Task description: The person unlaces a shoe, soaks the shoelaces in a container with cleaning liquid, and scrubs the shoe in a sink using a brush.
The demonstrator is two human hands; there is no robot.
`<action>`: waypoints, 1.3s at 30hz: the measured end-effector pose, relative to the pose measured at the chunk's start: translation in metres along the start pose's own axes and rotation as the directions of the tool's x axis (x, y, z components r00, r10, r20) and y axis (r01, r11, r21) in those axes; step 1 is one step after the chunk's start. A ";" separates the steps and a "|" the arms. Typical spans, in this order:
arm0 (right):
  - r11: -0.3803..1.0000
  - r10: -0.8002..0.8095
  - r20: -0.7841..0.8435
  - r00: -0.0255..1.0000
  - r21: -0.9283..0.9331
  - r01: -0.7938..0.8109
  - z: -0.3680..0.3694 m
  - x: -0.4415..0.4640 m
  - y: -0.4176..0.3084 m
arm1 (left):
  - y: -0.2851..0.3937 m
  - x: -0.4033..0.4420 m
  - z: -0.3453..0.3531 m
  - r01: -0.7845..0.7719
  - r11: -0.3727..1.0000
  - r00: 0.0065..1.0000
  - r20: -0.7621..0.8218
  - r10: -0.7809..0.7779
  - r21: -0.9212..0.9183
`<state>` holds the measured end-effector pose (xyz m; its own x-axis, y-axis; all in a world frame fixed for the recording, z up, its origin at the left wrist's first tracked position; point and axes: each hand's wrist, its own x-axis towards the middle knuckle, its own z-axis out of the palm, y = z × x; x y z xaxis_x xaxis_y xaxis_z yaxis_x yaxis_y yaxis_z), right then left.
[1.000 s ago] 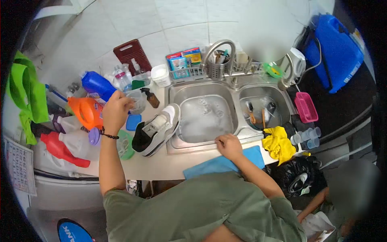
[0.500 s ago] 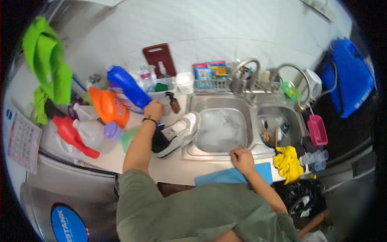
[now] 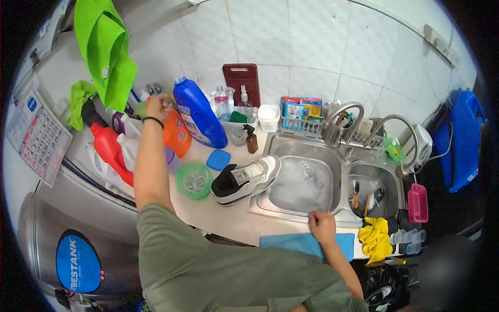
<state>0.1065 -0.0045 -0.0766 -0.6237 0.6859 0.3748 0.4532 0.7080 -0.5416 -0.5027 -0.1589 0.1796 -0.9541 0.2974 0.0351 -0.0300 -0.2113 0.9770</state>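
Double sink: front rim at right hand, fingers loosely closed. Blue bottle: just right of left hand. Orange jug: top at left hand's curled fingers; gripped or not, cannot tell. Shoe: between hands, toe over rim.

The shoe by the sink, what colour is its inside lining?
The shoe's lining is black, clearest in the head view.

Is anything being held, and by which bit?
The left hand is near the top of the orange bottle; I can't tell if it grips. The right hand by the sink seems empty.
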 end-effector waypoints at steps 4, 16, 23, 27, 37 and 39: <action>1.000 0.025 0.026 0.999 0.008 -0.026 -0.002 0.000 0.000 | 0.012 0.003 0.011 0.013 0.987 1.000 0.010 -0.012 -0.161; 0.995 0.086 0.116 0.990 0.045 -0.092 -0.004 0.000 0.005 | -0.051 -0.231 0.106 -0.725 0.547 0.487 0.873 -0.021 0.418; 0.991 0.134 0.114 0.984 0.011 -0.136 -0.004 0.003 0.005 | -0.129 -0.284 0.053 -0.572 0.169 0.812 0.584 -0.021 0.802; 0.930 0.330 0.291 0.898 0.063 -0.362 0.003 0.032 0.002 | -0.174 -0.306 0.057 -0.505 0.025 0.855 0.496 0.150 0.863; 0.714 0.597 0.323 0.735 0.205 -0.670 0.110 0.130 0.076 | -0.180 -0.313 0.062 -0.469 0.133 0.883 0.462 0.079 0.873; 0.594 0.757 0.197 0.623 0.190 -0.782 0.111 0.141 0.085 | -0.177 -0.309 0.065 -0.491 0.174 0.870 0.492 0.041 0.854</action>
<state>-0.0137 0.1336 -0.1535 -0.1709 0.9303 -0.3247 0.6354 -0.1478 -0.7579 -0.1832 -0.1534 0.0095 -0.6846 0.7079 0.1739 0.7175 0.6122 0.3324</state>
